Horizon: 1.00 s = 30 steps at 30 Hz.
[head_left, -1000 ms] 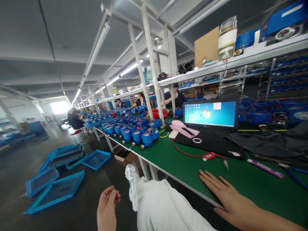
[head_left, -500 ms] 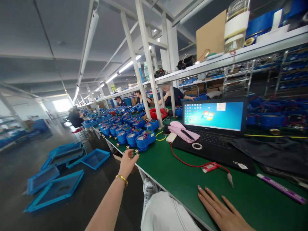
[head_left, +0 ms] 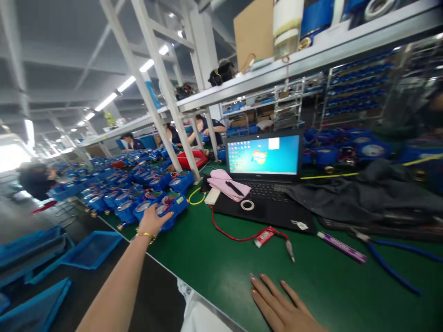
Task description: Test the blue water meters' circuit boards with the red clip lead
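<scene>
My left hand (head_left: pixel 152 221), with a gold bracelet at the wrist, is on the nearest blue water meter (head_left: pixel 176 206). Its thumb lies along the near side, and the other fingers are partly hidden at the meter. Red wires show on top of this meter. More blue water meters (head_left: pixel 124 210) with round dials and brass ends stand in rows behind it. Flat on the green tabletop (head_left: pixel 214 263) rests my right hand (head_left: pixel 280 304), fingers spread and holding nothing.
An open laptop (head_left: pixel 263 157) carries a pink cloth (head_left: pixel 228 184) with a black pen. In front lie a red cable (head_left: pixel 228 237), a purple marker (head_left: pixel 341 246) and blue-handled pliers (head_left: pixel 387 263). Blue trays (head_left: pixel 92 249) lie on the floor at left. Several people sit further back.
My left hand has moved from the table edge onto the nearest water meter. The view has swung right, bringing the pliers into sight. My right hand stays flat on the table.
</scene>
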Each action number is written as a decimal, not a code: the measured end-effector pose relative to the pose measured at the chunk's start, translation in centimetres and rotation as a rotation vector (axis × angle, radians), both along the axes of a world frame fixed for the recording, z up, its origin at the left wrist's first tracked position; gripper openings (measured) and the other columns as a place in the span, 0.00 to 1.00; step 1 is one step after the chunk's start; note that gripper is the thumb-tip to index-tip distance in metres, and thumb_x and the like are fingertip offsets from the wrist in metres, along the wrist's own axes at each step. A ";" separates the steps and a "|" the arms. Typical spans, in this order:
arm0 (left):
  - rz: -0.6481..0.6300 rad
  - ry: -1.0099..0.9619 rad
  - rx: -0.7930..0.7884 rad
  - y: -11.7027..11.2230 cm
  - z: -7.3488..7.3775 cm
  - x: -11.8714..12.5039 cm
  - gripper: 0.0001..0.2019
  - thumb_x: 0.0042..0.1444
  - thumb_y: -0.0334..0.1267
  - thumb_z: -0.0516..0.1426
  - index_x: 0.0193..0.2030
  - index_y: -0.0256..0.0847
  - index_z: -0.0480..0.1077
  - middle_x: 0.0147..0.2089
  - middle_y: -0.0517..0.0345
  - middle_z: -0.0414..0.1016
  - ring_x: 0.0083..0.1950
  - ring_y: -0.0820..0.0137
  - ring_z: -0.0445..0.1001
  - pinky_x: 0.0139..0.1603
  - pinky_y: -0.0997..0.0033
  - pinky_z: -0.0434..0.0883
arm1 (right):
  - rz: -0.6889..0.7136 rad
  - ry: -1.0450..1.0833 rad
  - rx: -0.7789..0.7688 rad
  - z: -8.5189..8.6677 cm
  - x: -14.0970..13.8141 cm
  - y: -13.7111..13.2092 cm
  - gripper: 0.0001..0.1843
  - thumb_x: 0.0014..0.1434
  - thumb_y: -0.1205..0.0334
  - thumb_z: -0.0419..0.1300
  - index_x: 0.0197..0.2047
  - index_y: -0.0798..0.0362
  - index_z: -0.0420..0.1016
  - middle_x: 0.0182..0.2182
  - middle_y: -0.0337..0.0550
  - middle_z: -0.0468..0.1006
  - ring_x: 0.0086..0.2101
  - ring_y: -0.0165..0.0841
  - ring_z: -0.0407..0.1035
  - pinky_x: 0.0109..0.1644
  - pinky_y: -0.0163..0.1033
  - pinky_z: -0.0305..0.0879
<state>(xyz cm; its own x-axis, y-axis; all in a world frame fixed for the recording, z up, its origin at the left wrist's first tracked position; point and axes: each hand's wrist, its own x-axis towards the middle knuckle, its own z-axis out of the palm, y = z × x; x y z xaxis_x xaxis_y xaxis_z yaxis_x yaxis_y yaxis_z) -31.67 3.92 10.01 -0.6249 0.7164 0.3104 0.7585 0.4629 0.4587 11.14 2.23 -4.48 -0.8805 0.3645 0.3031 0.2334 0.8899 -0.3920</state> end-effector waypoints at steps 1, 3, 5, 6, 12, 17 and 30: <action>-0.004 0.009 -0.025 0.1 0.1 -0.1 0.21 0.56 0.46 0.58 0.52 0.37 0.65 0.56 0.47 0.67 0.57 0.57 0.66 0.58 0.47 0.62 | -0.007 -0.020 -0.027 1.0 0.0 -0.2 0.37 0.57 0.75 0.52 0.68 0.46 0.51 0.64 0.45 0.49 0.61 0.49 0.51 0.62 0.55 0.57; -0.009 0.025 -0.058 -0.2 0.1 0.0 0.30 0.47 0.49 0.63 0.53 0.33 0.64 0.56 0.41 0.66 0.59 0.50 0.63 0.59 0.46 0.59 | -0.011 -0.120 -0.110 3.2 -0.2 -0.5 0.39 0.53 0.76 0.54 0.68 0.52 0.51 0.65 0.50 0.45 0.62 0.52 0.46 0.63 0.61 0.50; -0.019 0.036 -0.072 -1.2 0.0 0.7 0.37 0.40 0.52 0.64 0.54 0.31 0.63 0.55 0.36 0.66 0.59 0.43 0.62 0.59 0.45 0.59 | -0.011 -0.270 -0.222 5.5 -0.5 -0.9 0.44 0.48 0.72 0.59 0.67 0.58 0.51 0.65 0.56 0.41 0.63 0.57 0.41 0.62 0.67 0.43; -0.030 0.040 -0.075 -1.9 0.0 1.4 0.39 0.38 0.54 0.64 0.54 0.31 0.63 0.55 0.35 0.66 0.58 0.41 0.62 0.58 0.45 0.60 | -0.014 -0.338 -0.271 6.6 -0.7 -1.2 0.46 0.45 0.71 0.60 0.68 0.61 0.50 0.65 0.57 0.39 0.63 0.58 0.38 0.62 0.68 0.40; -0.177 0.018 -0.061 -7.1 -0.4 7.6 0.40 0.35 0.57 0.61 0.55 0.36 0.63 0.52 0.41 0.68 0.52 0.46 0.67 0.55 0.48 0.64 | -0.042 -0.449 -0.383 9.9 -0.5 -1.8 0.49 0.43 0.71 0.55 0.69 0.64 0.43 0.67 0.55 0.32 0.65 0.51 0.28 0.64 0.65 0.28; -0.350 -0.052 -0.027 -9.7 -0.5 13.3 0.39 0.35 0.51 0.64 0.56 0.41 0.63 0.52 0.48 0.69 0.51 0.52 0.69 0.55 0.54 0.66 | -0.042 -0.368 -0.330 8.7 0.3 -1.7 0.42 0.54 0.58 0.57 0.68 0.61 0.48 0.67 0.55 0.38 0.66 0.50 0.32 0.65 0.64 0.32; -0.538 -0.145 0.077 -10.9 2.6 15.3 0.19 0.58 0.47 0.52 0.53 0.42 0.67 0.51 0.50 0.71 0.50 0.62 0.71 0.52 0.59 0.70 | -0.161 -0.059 -0.322 8.2 1.8 0.1 0.22 0.65 0.55 0.46 0.56 0.54 0.68 0.61 0.54 0.62 0.58 0.41 0.60 0.61 0.51 0.59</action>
<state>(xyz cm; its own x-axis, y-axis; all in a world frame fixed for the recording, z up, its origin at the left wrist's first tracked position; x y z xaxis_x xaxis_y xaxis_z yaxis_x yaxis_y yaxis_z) -16.37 -7.02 12.65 -0.2180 0.9245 0.3127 0.8048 -0.0110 0.5934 12.99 2.33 3.69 -0.8164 0.5686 0.1006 0.3911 0.6727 -0.6282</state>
